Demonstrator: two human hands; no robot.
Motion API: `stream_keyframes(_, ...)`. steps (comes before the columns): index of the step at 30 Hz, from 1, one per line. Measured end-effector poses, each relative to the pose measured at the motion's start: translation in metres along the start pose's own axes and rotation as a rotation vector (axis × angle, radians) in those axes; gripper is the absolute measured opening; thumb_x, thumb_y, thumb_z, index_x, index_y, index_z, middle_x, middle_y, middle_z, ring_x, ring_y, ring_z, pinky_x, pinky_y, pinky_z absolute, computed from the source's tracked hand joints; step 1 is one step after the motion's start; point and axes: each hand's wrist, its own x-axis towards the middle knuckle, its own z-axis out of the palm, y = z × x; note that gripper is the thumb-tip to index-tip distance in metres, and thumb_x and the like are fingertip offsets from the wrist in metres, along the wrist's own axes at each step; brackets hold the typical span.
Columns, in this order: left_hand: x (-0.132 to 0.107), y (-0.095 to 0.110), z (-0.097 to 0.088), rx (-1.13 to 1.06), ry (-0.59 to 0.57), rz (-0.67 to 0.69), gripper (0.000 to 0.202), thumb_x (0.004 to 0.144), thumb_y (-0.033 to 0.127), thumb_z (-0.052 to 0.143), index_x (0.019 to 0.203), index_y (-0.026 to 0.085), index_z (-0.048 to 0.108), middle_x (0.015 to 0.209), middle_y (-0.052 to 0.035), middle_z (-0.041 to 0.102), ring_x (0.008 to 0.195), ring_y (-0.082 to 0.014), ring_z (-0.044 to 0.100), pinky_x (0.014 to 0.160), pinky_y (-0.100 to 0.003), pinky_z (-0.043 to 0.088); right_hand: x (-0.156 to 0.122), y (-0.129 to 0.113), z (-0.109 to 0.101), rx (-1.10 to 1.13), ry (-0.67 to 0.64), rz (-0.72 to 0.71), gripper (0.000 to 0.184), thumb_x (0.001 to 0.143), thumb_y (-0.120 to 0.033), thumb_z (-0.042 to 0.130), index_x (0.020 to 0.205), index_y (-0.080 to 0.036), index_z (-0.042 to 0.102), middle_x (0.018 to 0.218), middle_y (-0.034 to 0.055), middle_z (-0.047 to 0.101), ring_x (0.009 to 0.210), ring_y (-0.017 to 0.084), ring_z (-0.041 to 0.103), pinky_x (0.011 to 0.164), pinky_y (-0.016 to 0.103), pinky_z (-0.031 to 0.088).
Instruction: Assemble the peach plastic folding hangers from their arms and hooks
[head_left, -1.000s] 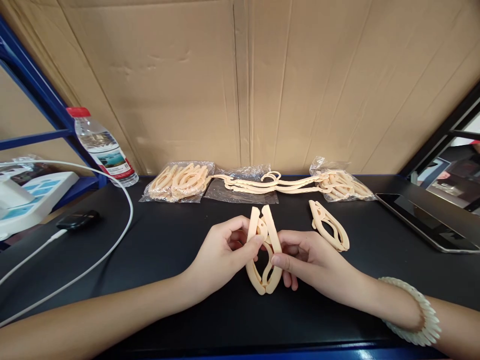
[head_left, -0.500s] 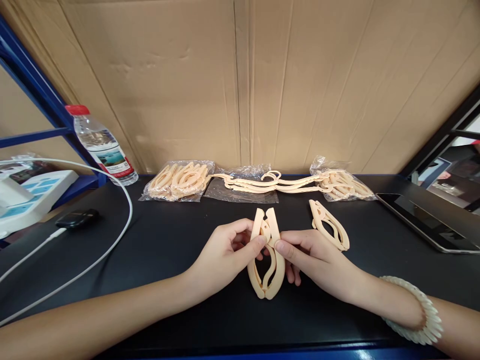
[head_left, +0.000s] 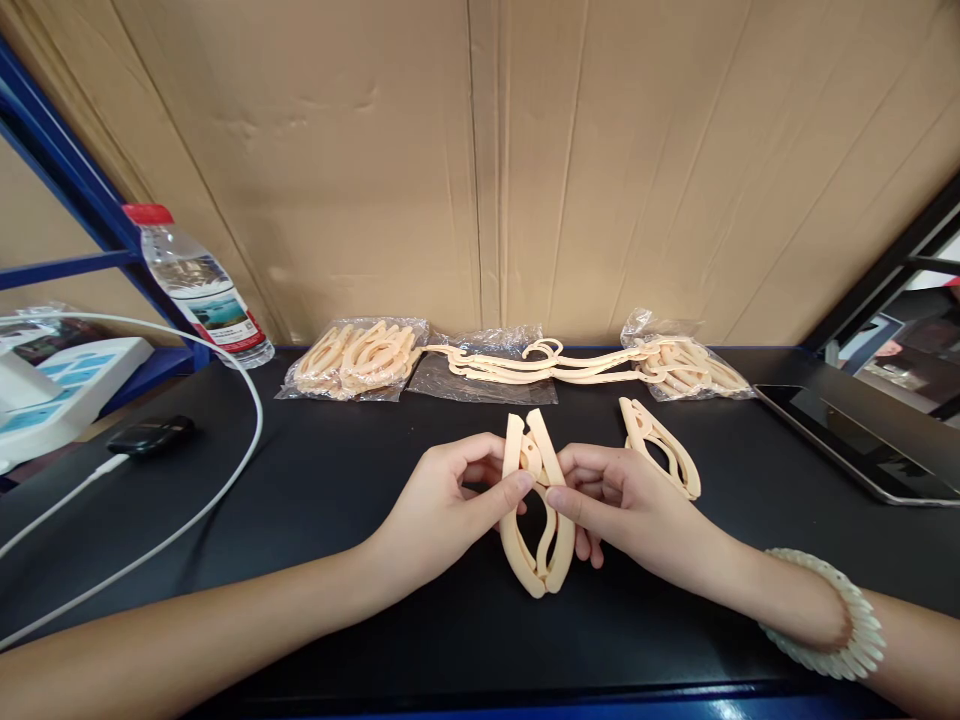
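Note:
A cream folding hanger (head_left: 559, 560), folded up with its rounded end towards me, is held upright between both hands just above the black tabletop. My left hand (head_left: 457, 500) pinches its left arm, thumb on the front. On the other side, my right hand (head_left: 619, 495) grips the right arm between thumb and fingers. Some fingertips are hidden behind the hanger. Beyond my right hand lies a second folded hanger (head_left: 660, 450), partly covered by that hand. Several unfolded hangers (head_left: 502, 370) are stacked flat along the back of the table.
Plastic bags of folded hangers lie at back left (head_left: 360, 360) and back right (head_left: 682, 365). A water bottle (head_left: 206, 290) leans at left, near a white cable (head_left: 259, 420) and a black device (head_left: 150, 435). A tablet (head_left: 855, 440) lies at right. Cardboard (head_left: 375, 150) forms the back wall.
The held hanger has tilted slightly, its lower end swinging a little to the right. Both hands keep their grip, and the view has shifted very slightly.

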Motion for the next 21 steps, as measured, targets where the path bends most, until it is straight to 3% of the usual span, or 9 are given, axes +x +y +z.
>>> stream_keyframes(21, 0.0007, -0.0003, 0.0009, 0.003, -0.010, 0.018, 0.015, 0.086, 0.031, 0.064, 0.089, 0.016, 0.067, 0.077, -0.0019, 0.067, 0.071, -0.0151, 0.065, 0.063, -0.024, 0.052, 0.0001, -0.0046, 0.0016, 0.033, -0.003, -0.009, 0.029, 0.081, -0.043, 0.070, 0.082, -0.015, 0.062, 0.066, -0.0030, 0.060, 0.049, 0.006, 0.055, 0.045, 0.016, 0.049)
